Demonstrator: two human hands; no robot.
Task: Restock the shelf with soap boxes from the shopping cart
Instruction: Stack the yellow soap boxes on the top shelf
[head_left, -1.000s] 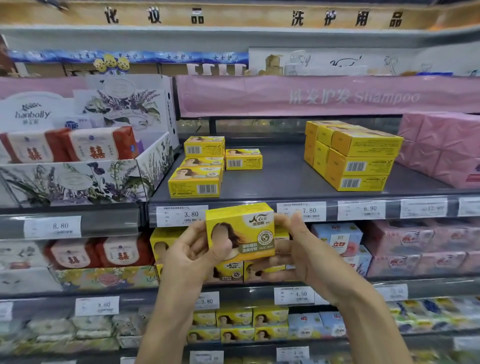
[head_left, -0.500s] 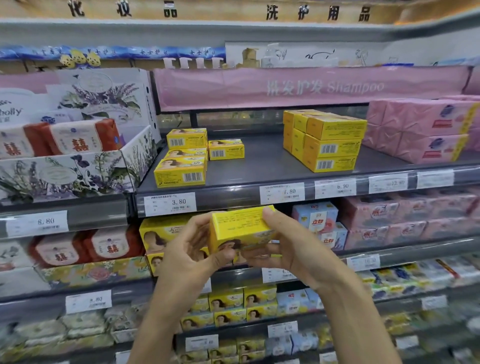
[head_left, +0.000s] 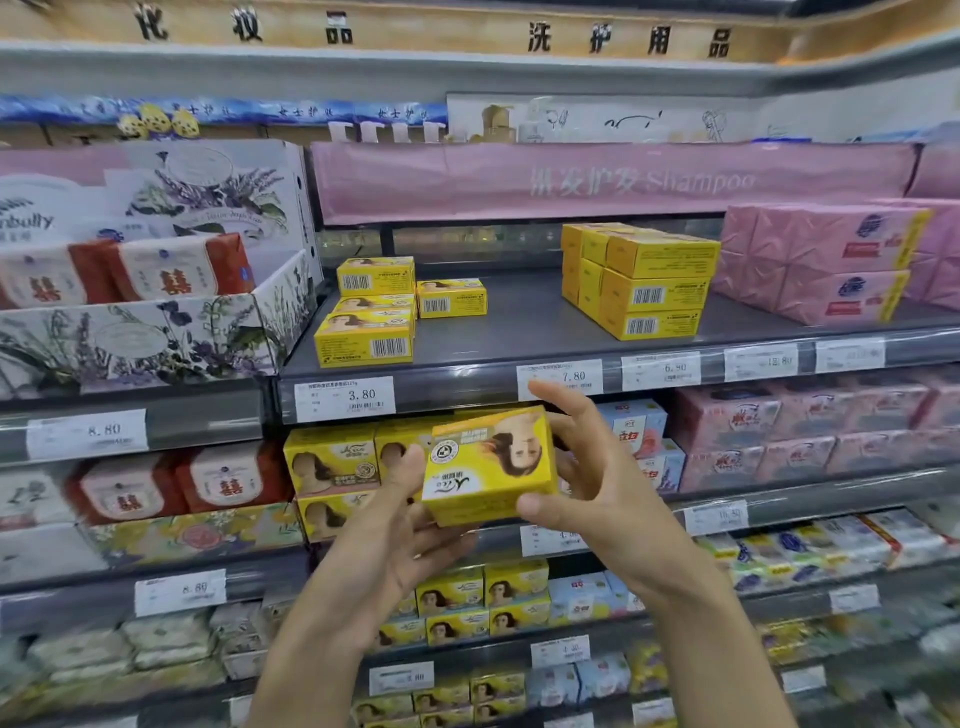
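Note:
A yellow soap box (head_left: 488, 465) with a printed portrait, now upside down, is held in front of the shelves at chest height. My left hand (head_left: 400, 530) grips its left end and underside. My right hand (head_left: 587, 467) holds its right end, thumb at the lower corner and fingers behind. Above it, the grey shelf (head_left: 524, 322) carries a small group of matching yellow soap boxes (head_left: 371, 317) at its left and a taller stack of yellow boxes (head_left: 644, 280) toward the right. The shopping cart is out of view.
A floral display carton (head_left: 156, 338) with red-wrapped soaps stands at the left. Pink packs (head_left: 821, 260) fill the shelf's right end. Lower shelves hold yellow, blue and pink soaps. Price tags line the shelf edges. Bare shelf lies between the two yellow groups.
Both hands have turned the soap box over, from portrait upright through showing its back to portrait upside down. The view shifted slightly.

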